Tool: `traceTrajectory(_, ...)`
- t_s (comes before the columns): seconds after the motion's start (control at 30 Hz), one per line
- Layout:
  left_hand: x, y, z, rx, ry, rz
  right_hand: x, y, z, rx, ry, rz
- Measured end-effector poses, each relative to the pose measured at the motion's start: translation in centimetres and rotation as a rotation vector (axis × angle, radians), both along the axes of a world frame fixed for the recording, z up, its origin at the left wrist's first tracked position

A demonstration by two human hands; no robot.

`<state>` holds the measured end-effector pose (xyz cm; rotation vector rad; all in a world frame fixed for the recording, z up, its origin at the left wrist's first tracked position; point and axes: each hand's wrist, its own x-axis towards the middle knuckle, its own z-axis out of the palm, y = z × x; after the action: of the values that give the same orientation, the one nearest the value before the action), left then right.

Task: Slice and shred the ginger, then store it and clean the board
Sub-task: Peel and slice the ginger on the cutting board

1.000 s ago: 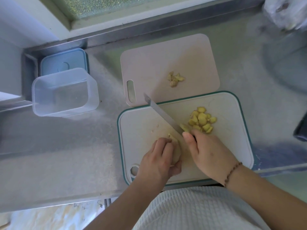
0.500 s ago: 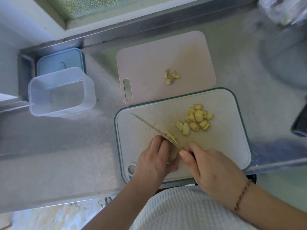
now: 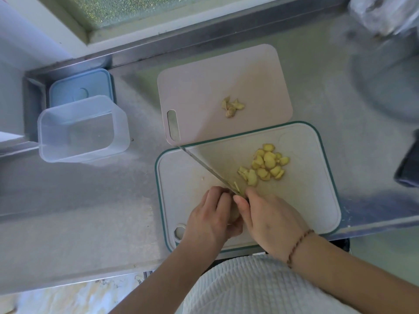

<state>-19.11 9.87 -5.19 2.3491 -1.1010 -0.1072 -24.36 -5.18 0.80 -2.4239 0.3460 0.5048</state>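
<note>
So everything here sits around the green-rimmed cutting board (image 3: 317, 200) at the near edge of the steel counter (image 3: 90, 211). The left hand (image 3: 210, 220) is at the near-left part of that board, fingers curled down over the ginger piece (image 3: 234, 215). You can only see a sliver of the ginger between the two hands, so I can't really tell how much of it is left. The right hand (image 3: 269, 220) is just beside it, wrapped around the knife (image 3: 208, 168) handle, with the thumb lying along the side near the blade's base. The handle itself is hidden under the hand.

The blade runs diagonally from the hands toward the board's far-left edge, tip right about at the rim, and it's down against the ginger just past the left fingertips. A thin yellow bit is sitting on the blade close to the hands.

On the right half of the board, a bit past the knife, there's a loose pile of ginger slices (image 3: 266, 165), some overlapping.

Touching the board's far edge is a second, pinkish board (image 3: 192, 91), slightly tucked under it by the look of things, with a small heap of ginger scraps (image 3: 231, 107) on it.

Well to the left of the green-rimmed board stands a clear plastic container (image 3: 84, 130), with its blue lid (image 3: 81, 85) lying flat just behind it. The right wrist has a braided bracelet (image 3: 299, 245).
</note>
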Motion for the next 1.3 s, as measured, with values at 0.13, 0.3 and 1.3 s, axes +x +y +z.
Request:
traceTrajectory(0.13, 0.0, 0.2, 0.4, -0.001, -0.011, -0.014, 0.2, -1.5, -0.3, 0.051, -0.035, -0.096)
traceTrajectory(0.3, -0.1, 0.0, 1.1, 0.018, -0.005, 0.010, -0.4, -1.6, 0.3, 0.090, -0.057, -0.111)
traceTrajectory(1.3, -0.4, 0.4, 1.0, -0.013, 0.087, 0.071, -1.7, -0.1, 3.8, 0.013, 0.092, 0.103)
